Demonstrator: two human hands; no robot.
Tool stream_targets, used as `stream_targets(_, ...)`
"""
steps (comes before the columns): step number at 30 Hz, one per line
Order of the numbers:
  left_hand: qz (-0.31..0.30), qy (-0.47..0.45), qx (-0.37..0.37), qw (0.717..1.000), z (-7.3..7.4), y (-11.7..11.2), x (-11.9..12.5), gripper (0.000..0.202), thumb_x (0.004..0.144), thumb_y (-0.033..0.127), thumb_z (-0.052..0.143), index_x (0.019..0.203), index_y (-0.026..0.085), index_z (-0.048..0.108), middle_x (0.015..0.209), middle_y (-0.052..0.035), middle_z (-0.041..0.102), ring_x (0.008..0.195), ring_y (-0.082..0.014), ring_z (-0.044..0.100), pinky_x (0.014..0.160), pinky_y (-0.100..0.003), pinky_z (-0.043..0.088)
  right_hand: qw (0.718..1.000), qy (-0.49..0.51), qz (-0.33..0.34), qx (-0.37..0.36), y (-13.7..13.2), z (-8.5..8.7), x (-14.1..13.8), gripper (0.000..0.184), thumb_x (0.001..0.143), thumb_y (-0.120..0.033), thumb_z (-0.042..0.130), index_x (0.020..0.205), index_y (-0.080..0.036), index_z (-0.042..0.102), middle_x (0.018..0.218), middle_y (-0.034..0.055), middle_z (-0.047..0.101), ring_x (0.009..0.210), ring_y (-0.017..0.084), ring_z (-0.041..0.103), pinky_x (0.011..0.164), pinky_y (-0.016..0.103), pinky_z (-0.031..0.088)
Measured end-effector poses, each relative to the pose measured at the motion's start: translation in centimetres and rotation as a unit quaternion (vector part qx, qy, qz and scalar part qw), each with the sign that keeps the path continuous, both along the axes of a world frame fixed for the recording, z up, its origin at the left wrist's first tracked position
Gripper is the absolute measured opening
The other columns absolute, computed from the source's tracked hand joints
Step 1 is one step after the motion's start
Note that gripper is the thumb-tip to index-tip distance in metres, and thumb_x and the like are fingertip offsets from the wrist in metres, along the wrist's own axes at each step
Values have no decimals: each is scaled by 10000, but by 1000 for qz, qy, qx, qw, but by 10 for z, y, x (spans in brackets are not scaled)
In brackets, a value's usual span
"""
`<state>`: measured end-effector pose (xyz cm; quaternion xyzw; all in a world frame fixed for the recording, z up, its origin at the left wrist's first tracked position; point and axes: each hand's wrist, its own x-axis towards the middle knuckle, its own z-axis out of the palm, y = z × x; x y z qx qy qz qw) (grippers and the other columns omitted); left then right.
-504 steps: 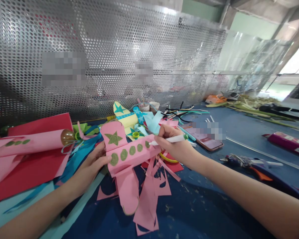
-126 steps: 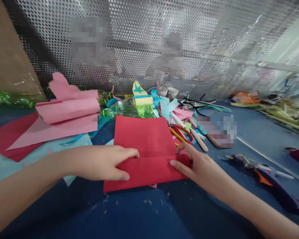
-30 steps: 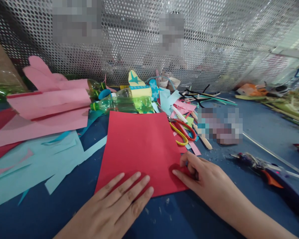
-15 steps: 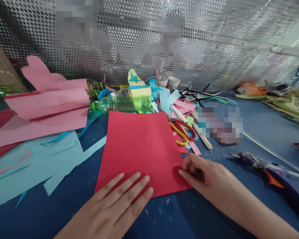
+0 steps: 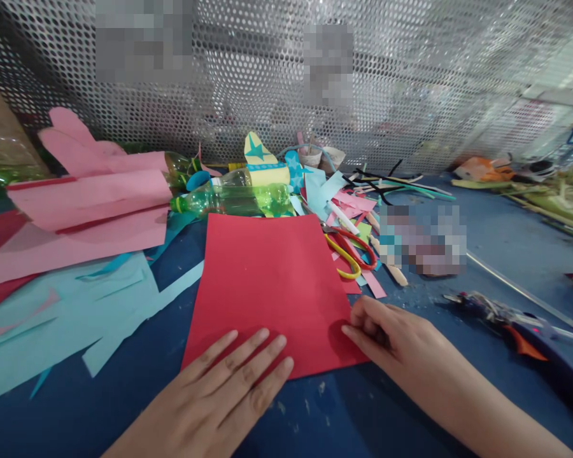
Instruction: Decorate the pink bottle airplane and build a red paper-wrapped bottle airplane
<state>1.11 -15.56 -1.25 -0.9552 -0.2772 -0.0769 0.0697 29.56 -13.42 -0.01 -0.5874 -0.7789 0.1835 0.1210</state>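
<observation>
A red sheet of paper (image 5: 267, 280) lies flat on the blue tabletop in front of me. My left hand (image 5: 229, 388) rests flat on its near left part, fingers stretched and slightly apart. At the sheet's right edge, near the lower corner, my right hand (image 5: 391, 337) has thumb and forefinger closed on the paper; its other fingers are curled. Scissors with red and yellow handles (image 5: 346, 257) lie just past the right edge, their blades partly hidden among paper scraps (image 5: 353, 203).
Pink paper shapes (image 5: 95, 197) and light blue paper (image 5: 67, 312) lie to the left. Behind the sheet are a green plastic bottle (image 5: 233, 198) and a yellow decorated bottle (image 5: 270, 173). A glue gun (image 5: 530, 337) lies at right. A perforated metal panel (image 5: 258, 83) stands behind.
</observation>
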Motion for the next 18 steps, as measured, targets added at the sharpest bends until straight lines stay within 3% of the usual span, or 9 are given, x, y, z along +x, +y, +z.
stream_targets(6, 5, 14, 9, 1000, 10, 1, 3, 544, 921, 223, 386, 1463, 224, 336, 1538, 47, 333, 1420, -137, 292, 1188, -317, 73, 999, -1, 21, 24, 0, -3, 2, 171, 930, -237, 454, 761, -238, 427, 605, -46, 532, 516, 140, 536, 499, 241, 411)
stream_targets(13, -26, 69, -9, 997, 31, 5, 3, 573, 900, 232, 437, 1462, 195, 333, 1526, 11, 345, 1389, -162, 365, 1104, -296, 339, 994, 12, 49, 92, 0, -7, 3, 213, 940, -295, 416, 739, -239, 454, 551, -43, 539, 451, 143, 560, 425, 232, 430)
stream_targets(18, -12, 55, -38, 998, 31, 0, 4, 601, 883, 288, 460, 1463, 190, 335, 1535, 4, 337, 1400, -169, 343, 1124, -304, 310, 991, 4, 59, 118, 1, -5, 1, 230, 946, -292, 390, 731, -240, 453, 558, -31, 554, 453, 150, 567, 415, 237, 438)
